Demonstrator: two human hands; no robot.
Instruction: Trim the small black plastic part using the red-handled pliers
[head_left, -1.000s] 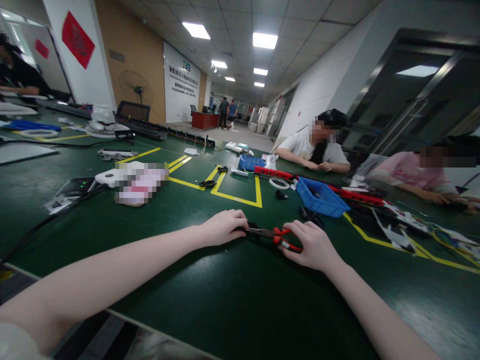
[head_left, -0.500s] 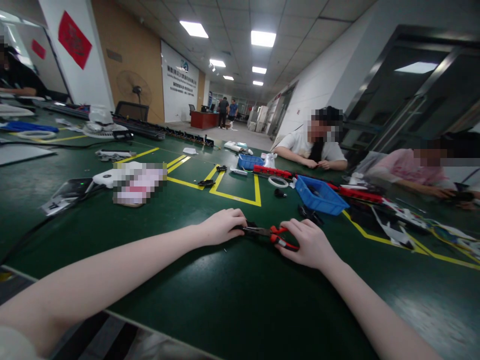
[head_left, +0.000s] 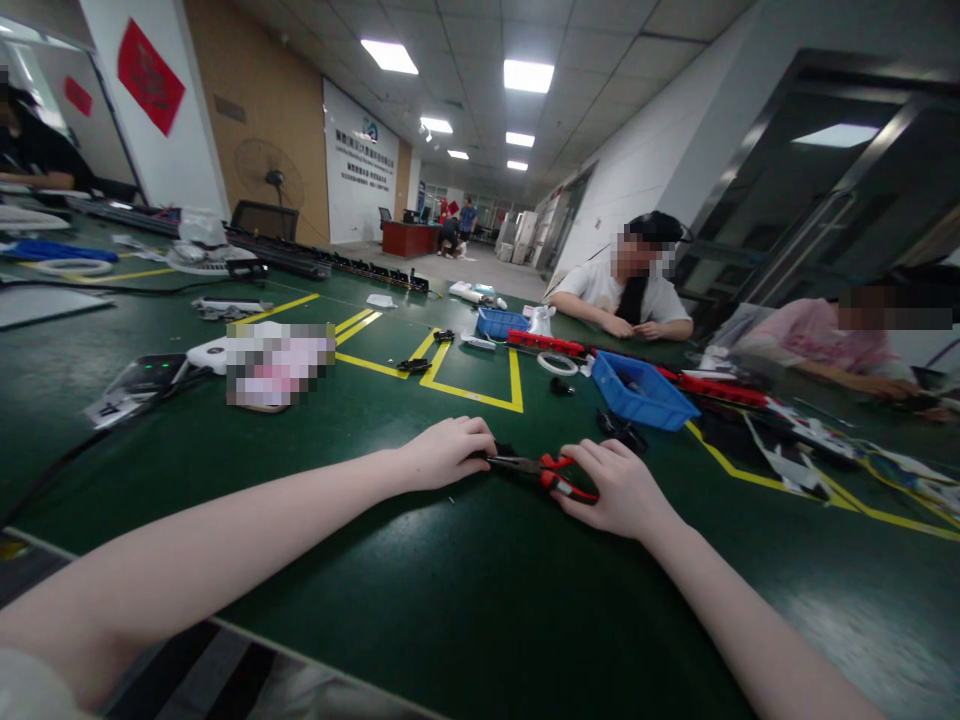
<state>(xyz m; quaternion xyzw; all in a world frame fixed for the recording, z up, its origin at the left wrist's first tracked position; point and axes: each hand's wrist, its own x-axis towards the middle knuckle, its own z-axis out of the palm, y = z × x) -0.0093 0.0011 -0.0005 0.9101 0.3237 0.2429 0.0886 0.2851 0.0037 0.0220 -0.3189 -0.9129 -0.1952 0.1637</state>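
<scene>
My right hand (head_left: 616,487) grips red-handled pliers (head_left: 541,467); left of them, my left hand (head_left: 453,455) pinches a dark piece (head_left: 504,451) (mostly hidden).

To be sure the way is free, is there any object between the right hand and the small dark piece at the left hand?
Only the red-handled pliers, held in the right hand, reach across the gap towards the small dark piece at the left hand. No other object is visible between them.
</scene>
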